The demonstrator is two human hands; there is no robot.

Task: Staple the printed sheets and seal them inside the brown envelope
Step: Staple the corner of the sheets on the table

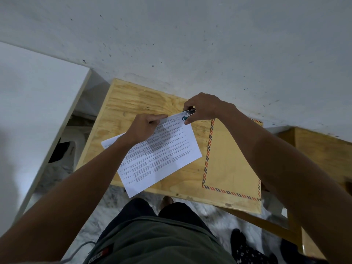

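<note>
The printed sheets (162, 153) lie tilted on the wooden table (133, 100), their near end hanging over the front edge. My left hand (144, 128) presses down on the sheets' far edge with the index finger stretched out. My right hand (203, 108) grips a small stapler (188, 113), metal with a teal part, clamped over the sheets' far right corner. The brown envelope (230, 159), bordered with red and blue stripes, lies flat to the right of the sheets, partly under my right forearm.
A grey-white wall (190, 44) rises right behind the table. A white board (38, 92) leans at the left. Another wooden surface (320, 149) stands at the right. Below are marble floor, my legs and a dark shoe (240, 242).
</note>
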